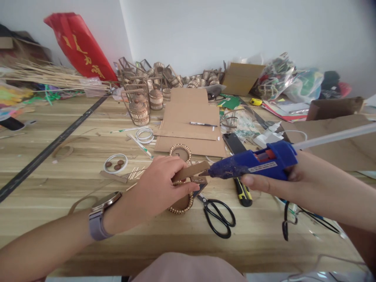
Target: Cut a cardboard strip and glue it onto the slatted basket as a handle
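Note:
My left hand (161,184) is closed on a narrow cardboard strip (192,170), held above a small round beaded cardboard piece (180,203) on the wooden table (73,168). My right hand (264,182) grips a blue hot glue gun (255,162) with a clear glue stick (335,136) poking out behind. The gun's nozzle touches the right end of the strip. A watch sits on my left wrist.
Black scissors (219,215) and a yellow-black utility knife (242,192) lie under the gun. A flat cardboard sheet (190,117) with a pen lies beyond, and several cardboard lantern models (141,105) behind. A tape ring (115,163) holds brown beads. Bags clutter the right.

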`<state>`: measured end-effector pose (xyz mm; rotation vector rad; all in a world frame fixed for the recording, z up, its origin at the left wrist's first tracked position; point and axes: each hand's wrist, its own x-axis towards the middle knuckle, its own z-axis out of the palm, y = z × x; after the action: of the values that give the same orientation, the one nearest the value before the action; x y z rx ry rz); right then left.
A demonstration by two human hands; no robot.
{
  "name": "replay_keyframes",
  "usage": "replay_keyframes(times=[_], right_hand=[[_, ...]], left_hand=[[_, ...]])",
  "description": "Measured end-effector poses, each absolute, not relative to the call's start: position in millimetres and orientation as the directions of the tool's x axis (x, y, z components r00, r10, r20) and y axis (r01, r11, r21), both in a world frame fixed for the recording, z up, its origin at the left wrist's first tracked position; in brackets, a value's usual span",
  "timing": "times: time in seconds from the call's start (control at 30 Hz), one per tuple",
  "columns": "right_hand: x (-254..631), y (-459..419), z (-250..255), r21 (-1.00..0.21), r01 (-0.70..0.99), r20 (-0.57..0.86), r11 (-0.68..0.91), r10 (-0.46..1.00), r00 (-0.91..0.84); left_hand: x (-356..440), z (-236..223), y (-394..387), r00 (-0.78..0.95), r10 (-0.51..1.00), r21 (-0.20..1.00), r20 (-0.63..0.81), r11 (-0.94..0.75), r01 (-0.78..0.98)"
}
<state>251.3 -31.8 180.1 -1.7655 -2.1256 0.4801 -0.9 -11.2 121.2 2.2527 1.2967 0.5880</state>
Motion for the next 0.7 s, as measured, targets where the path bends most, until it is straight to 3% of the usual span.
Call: replay_keyframes(times=[0.1,0.7], right_hand=[[247,-30,180,-0.491,0.842,-0.045,0.223,0.959,-0.280],[237,-31,185,-0.511,0.813,-0.012,0.280,0.943,-0.332]], left_hand=[[0,123,-11,0.463,0.879,0.601,0.116,-0.433,0.672],[0,123,-10,0.458,0.886,0.605,0.071,-0.403,0.687]])
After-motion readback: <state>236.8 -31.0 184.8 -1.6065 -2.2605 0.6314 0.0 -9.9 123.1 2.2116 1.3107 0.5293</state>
